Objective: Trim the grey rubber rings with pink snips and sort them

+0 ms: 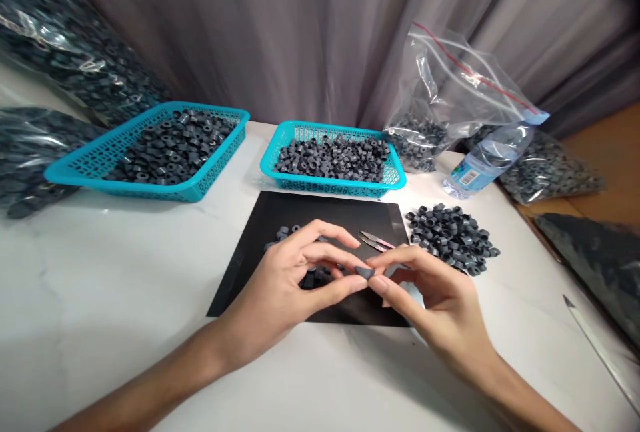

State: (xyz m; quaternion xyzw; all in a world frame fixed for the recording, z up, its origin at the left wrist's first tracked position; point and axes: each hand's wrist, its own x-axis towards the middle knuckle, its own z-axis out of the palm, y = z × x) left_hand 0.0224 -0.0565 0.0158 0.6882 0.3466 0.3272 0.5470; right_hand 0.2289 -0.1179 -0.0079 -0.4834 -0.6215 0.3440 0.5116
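Both hands meet over a black mat (280, 219) on the white table. My left hand (290, 285) and my right hand (430, 299) pinch one small dark grey rubber ring (365, 273) between their fingertips. A small snipper with pink handles (376, 241) pokes out behind my right hand's fingers; whether that hand holds it I cannot tell. A few grey rings (286, 231) lie on the mat behind my left hand.
A loose pile of grey rings (453, 235) lies right of the mat. Two teal baskets (80, 169) (273, 152) hold more rings. Clear bags of rings (430, 119) and a water bottle (483, 162) stand at the back right, more bags (65, 59) at the left.
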